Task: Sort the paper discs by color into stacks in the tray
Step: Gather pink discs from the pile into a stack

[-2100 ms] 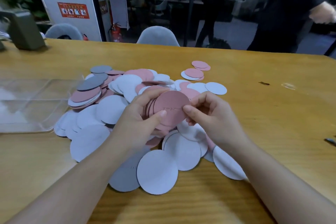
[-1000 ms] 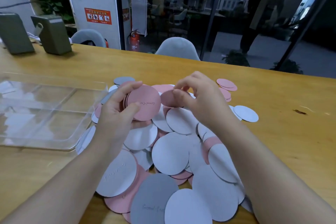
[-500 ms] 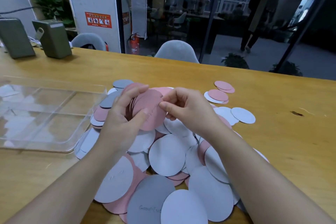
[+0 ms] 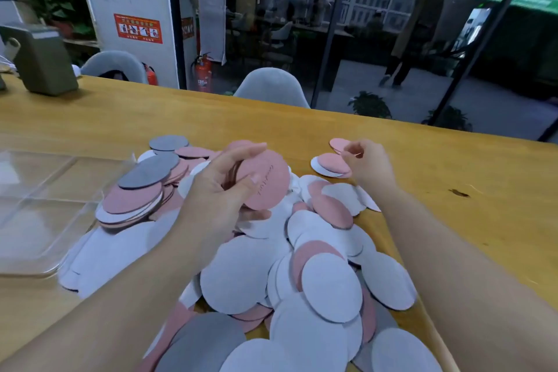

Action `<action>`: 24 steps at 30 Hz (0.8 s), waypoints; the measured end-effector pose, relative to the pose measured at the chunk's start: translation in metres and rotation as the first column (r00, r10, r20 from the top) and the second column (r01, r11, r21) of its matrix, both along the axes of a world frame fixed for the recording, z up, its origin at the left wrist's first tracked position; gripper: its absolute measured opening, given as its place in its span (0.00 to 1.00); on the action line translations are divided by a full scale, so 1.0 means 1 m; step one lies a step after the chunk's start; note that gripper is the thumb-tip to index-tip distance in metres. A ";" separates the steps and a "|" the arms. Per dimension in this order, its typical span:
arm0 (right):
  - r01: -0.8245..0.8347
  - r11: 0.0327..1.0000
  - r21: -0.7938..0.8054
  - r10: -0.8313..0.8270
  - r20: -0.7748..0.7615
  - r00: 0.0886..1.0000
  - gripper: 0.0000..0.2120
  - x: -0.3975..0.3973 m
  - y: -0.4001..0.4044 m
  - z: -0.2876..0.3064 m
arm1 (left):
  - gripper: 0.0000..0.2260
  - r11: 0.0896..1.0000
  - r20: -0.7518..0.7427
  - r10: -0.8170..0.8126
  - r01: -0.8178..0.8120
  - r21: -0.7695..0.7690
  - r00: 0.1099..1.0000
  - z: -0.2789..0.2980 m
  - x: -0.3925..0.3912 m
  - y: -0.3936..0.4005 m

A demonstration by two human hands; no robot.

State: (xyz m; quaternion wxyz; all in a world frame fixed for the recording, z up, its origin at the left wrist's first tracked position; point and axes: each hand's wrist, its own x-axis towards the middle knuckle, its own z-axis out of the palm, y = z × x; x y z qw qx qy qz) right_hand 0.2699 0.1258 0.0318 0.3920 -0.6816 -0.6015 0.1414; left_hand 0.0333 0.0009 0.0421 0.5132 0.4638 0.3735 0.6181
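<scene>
paper discs [image 4: 302, 254] heaped on wooden table [image 4: 453, 178], pink, white, grey mixed. left hand [image 4: 223, 190] grasps pink stack [image 4: 265, 181] above heap. right hand [image 4: 370, 164] pinched at far pink disc [image 4: 338, 143]; grasp unclear. clear tray [image 4: 45, 190] left of heap, touching its edge.

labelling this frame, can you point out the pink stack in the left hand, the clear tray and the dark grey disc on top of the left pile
pink stack [image 4: 265, 183], head view, face of the front disc
clear tray [image 4: 45, 190], head view, bare transparent floor
dark grey disc [image 4: 148, 170], head view, middle of its top face
</scene>
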 end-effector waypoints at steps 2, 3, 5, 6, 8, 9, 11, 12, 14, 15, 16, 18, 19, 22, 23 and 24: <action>0.067 0.997 -0.023 -0.065 0.085 0.994 0.10 0.013 0.015 -0.004 | 0.19 1.000 -0.010 0.007 -0.007 -0.009 1.000 -0.002 0.006 0.005; 0.088 0.996 -0.029 -0.083 0.135 0.987 0.11 0.020 0.023 -0.006 | 0.19 1.000 -0.028 0.007 -0.007 0.003 1.000 -0.005 0.007 0.006; 0.081 0.995 -0.050 -0.066 0.253 0.965 0.13 0.030 0.035 -0.008 | 0.20 1.000 -0.070 -0.015 0.016 0.025 0.997 -0.010 0.006 0.005; 0.057 0.995 -0.080 -0.030 0.308 0.951 0.14 0.035 0.041 -0.009 | 0.20 0.999 -0.086 -0.027 0.029 0.024 0.996 -0.013 0.005 0.005; 0.012 0.984 -0.177 0.060 0.397 0.916 0.17 0.041 0.055 -0.009 | 0.21 0.999 -0.103 -0.035 0.036 0.010 0.994 -0.016 0.003 0.004; -0.013 0.973 -0.230 0.116 0.439 0.891 0.18 0.043 0.062 -0.010 | 0.21 0.999 -0.108 -0.034 0.034 0.007 0.994 -0.017 0.004 0.005; -0.042 0.938 -0.344 0.210 0.470 0.857 0.21 0.044 0.073 -0.010 | 0.21 0.999 -0.107 -0.035 0.036 0.013 0.994 -0.018 0.004 0.005; -0.044 0.916 -0.399 0.242 0.462 0.853 0.22 0.043 0.075 -0.008 | 0.20 0.999 -0.099 -0.039 0.041 0.018 0.994 -0.019 0.004 0.005; -0.052 0.879 -0.474 0.285 0.434 0.855 0.21 0.043 0.075 -0.006 | 0.18 0.999 -0.079 -0.049 0.050 0.014 0.996 -0.021 0.004 0.005; -0.067 0.876 -0.477 0.293 0.417 0.860 0.16 0.043 0.075 -0.007 | 0.18 0.999 -0.075 -0.046 0.047 0.011 0.996 -0.021 0.004 0.006; -0.073 0.889 -0.452 0.276 0.402 0.873 0.12 0.044 0.074 -0.008 | 0.19 0.999 -0.078 -0.038 0.039 0.008 0.996 -0.021 0.005 0.006; -0.080 0.926 -0.370 0.227 0.375 0.898 0.14 0.044 0.071 -0.008 | 0.20 1.000 -0.084 -0.020 0.021 0.008 0.996 -0.020 0.005 0.006; -0.059 0.939 -0.339 0.197 0.388 0.901 0.16 0.043 0.069 -0.008 | 0.21 1.000 -0.084 -0.020 0.021 0.010 0.996 -0.020 0.005 0.006; 0.013 0.941 -0.338 0.189 0.557 0.809 0.19 0.037 0.062 -0.006 | 0.20 0.999 -0.081 -0.030 0.031 0.016 0.996 -0.019 0.006 0.006; 0.044 0.939 -0.340 0.183 0.606 0.774 0.26 0.035 0.062 -0.005 | 0.20 0.999 -0.079 -0.031 0.033 0.014 0.996 -0.019 0.006 0.005; 0.084 0.938 -0.336 0.156 0.627 0.763 0.29 0.032 0.058 -0.002 | 0.20 0.999 -0.077 -0.033 0.034 0.012 0.996 -0.019 0.006 0.005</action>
